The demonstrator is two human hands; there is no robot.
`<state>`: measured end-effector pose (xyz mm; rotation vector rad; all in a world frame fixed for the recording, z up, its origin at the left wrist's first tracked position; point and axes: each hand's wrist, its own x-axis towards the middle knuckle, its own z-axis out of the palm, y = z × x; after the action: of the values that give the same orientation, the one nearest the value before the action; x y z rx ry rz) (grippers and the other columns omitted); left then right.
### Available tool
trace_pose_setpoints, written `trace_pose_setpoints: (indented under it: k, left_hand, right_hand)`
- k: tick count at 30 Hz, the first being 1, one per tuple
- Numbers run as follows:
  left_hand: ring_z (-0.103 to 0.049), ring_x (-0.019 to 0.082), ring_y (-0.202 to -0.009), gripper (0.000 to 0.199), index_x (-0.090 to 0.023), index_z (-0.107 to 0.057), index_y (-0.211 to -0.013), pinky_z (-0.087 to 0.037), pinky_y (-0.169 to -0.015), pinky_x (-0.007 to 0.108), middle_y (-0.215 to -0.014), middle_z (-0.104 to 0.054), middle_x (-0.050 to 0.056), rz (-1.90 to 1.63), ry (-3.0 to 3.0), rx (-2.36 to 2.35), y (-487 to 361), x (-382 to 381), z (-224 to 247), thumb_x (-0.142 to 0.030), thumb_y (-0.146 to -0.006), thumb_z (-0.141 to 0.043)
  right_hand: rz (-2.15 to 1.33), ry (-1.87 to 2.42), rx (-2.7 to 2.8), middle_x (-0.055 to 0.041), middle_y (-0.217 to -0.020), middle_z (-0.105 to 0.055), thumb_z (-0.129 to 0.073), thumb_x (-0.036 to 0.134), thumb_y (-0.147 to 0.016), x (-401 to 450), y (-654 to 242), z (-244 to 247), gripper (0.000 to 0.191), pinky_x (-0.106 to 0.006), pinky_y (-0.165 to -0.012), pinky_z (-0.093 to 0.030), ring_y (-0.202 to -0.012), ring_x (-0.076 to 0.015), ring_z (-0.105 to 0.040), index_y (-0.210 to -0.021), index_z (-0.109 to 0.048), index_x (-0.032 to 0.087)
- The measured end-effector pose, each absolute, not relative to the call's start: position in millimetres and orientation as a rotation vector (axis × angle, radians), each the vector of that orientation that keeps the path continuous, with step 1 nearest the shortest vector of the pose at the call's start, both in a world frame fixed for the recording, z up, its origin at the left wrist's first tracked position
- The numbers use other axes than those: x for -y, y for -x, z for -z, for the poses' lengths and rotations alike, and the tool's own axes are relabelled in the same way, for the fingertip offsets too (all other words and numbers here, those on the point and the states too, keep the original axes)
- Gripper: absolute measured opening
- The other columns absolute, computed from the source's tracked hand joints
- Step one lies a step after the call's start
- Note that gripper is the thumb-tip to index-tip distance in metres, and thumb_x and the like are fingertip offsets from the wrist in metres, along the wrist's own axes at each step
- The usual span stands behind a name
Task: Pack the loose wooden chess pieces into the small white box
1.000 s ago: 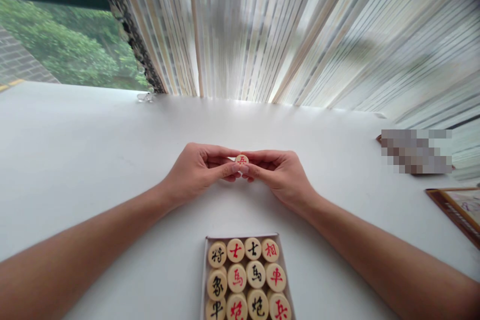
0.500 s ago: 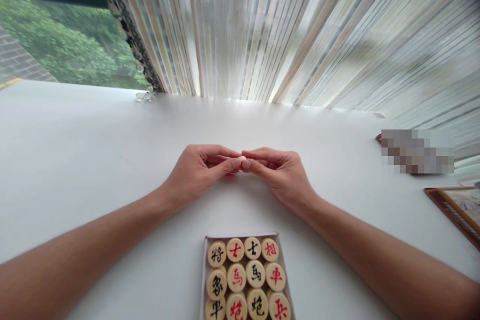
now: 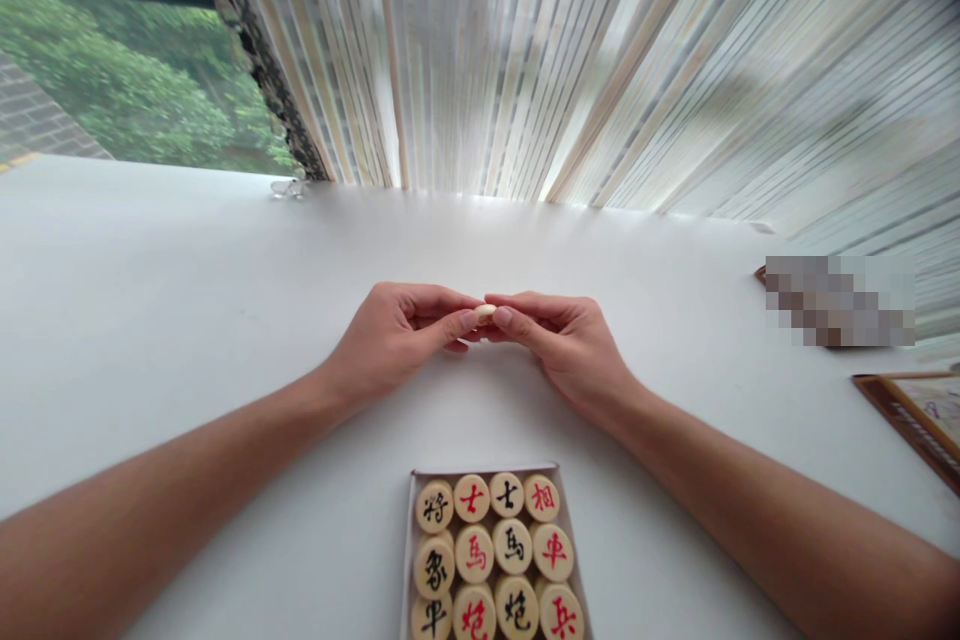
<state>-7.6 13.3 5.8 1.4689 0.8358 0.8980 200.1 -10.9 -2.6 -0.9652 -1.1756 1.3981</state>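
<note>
Between my two hands is a pale, rounded Chinese chess piece [image 3: 486, 314], seen nearly edge-on and partly covered by fingertips. My left hand [image 3: 412, 325] pinches its left side between thumb and fingers. On the opposite side, the thumb and fingers of my right hand [image 3: 553, 328] are closed on the same piece. Both hands are just above or resting on the white table; which one I cannot tell. Closer to me stands an open box [image 3: 411, 540] with rows of round wooden Chinese chess pieces [image 3: 474, 554], marked with red or black characters.
A striped curtain [image 3: 480, 60] hangs behind the white table [image 3: 225, 320]. At the right lie a brown-framed item [image 3: 911, 425] and a pixelated object [image 3: 836, 305]. Clear beads [image 3: 289, 189] rest at the table's back edge, near the window.
The chess piece has turned or tipped between the fingers, and more of it shows now. My thumbs have shifted slightly apart. The box has stayed in place.
</note>
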Motion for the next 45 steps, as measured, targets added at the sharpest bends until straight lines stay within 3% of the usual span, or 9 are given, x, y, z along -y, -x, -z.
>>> trace_pose_setpoints:
  k: [5, 10, 17, 27, 31, 36, 40, 45]
  left_hand:
    - [-0.080, 0.022, -0.090, 0.036, -0.013, -0.081, -0.113, -0.065, -0.075, 0.027, -0.097, -0.082, 0.010, -0.886, -1.431, -0.823, 8, -15, -7, -0.041, -0.090, -0.083]
    - [-0.081, 0.021, -0.087, 0.041, -0.012, -0.076, -0.122, -0.066, -0.074, 0.025, -0.095, -0.083, 0.010, -0.901, -1.421, -0.796, 8, -14, -6, -0.037, -0.089, -0.085]
    - [-0.081, 0.018, -0.085, 0.037, -0.013, -0.076, -0.117, -0.065, -0.078, 0.022, -0.090, -0.083, 0.007, -0.902, -1.468, -0.764, 6, -10, -5, -0.025, -0.085, -0.089]
    - [-0.081, 0.016, -0.090, 0.027, -0.013, -0.075, -0.111, -0.065, -0.082, 0.019, -0.100, -0.083, 0.006, -0.934, -1.603, -0.698, 6, -4, 2, -0.017, -0.086, -0.085]
    - [-0.081, 0.013, -0.088, 0.019, -0.014, -0.075, -0.109, -0.063, -0.081, 0.017, -0.096, -0.083, 0.003, -0.946, -1.695, -0.670, 4, -1, 0, -0.015, -0.091, -0.080]
    - [-0.081, 0.016, -0.091, 0.019, -0.014, -0.075, -0.108, -0.065, -0.085, 0.020, -0.097, -0.083, 0.005, -0.939, -1.608, -0.636, 3, -2, -2, -0.015, -0.090, -0.081]
    - [-0.082, 0.017, -0.087, 0.027, -0.013, -0.073, -0.110, -0.066, -0.080, 0.021, -0.095, -0.083, 0.006, -0.959, -1.510, -0.654, 3, -3, -3, -0.014, -0.086, -0.085]
    - [-0.081, 0.016, -0.082, 0.026, -0.013, -0.072, -0.110, -0.066, -0.077, 0.021, -0.089, -0.083, 0.006, -0.973, -1.511, -0.685, 3, -1, -2, -0.019, -0.088, -0.084]
  right_hand:
    - [-1.443, 0.948, 1.157, -0.0083, -0.098, -0.083, -0.092, 0.035, -0.078, 9, -202, 7, 0.035, -0.037, -0.088, -0.066, -0.083, -0.0179, -0.079, -0.109, -0.085, 0.020]
    - [-1.425, 0.934, 1.235, -0.0079, -0.101, -0.083, -0.093, 0.031, -0.076, 10, -200, 3, 0.037, -0.032, -0.085, -0.066, -0.086, -0.0172, -0.078, -0.111, -0.085, 0.020]
    - [-1.404, 1.017, 1.271, -0.0077, -0.091, -0.082, -0.098, 0.031, -0.067, 10, -199, -1, 0.040, -0.022, -0.066, -0.058, -0.072, -0.0116, -0.070, -0.103, -0.086, 0.018]
    - [-1.448, 1.081, 1.229, -0.0038, -0.069, -0.073, -0.104, 0.029, -0.049, 11, -196, -3, 0.041, -0.020, -0.053, -0.048, -0.055, -0.0077, -0.059, -0.077, -0.079, 0.011]
    - [-1.435, 1.113, 1.281, -0.0031, -0.063, -0.070, -0.102, 0.032, -0.056, 11, -198, -3, 0.038, -0.017, -0.049, -0.041, -0.053, -0.0073, -0.056, -0.073, -0.076, 0.011]
    - [-1.444, 1.018, 1.363, -0.0014, -0.063, -0.067, -0.094, 0.036, -0.075, 9, -203, -2, 0.029, -0.017, -0.053, -0.044, -0.055, -0.0064, -0.056, -0.079, -0.079, 0.012]
    - [-1.515, 0.890, 1.360, -0.0032, -0.074, -0.072, -0.087, 0.038, -0.085, 7, -206, 0, 0.026, -0.018, -0.058, -0.047, -0.061, -0.0063, -0.058, -0.091, -0.083, 0.013]
    - [-1.566, 0.908, 1.325, -0.0043, -0.081, -0.074, -0.095, 0.033, -0.073, 7, -203, -1, 0.032, -0.020, -0.062, -0.052, -0.067, -0.0085, -0.063, -0.093, -0.080, 0.013]
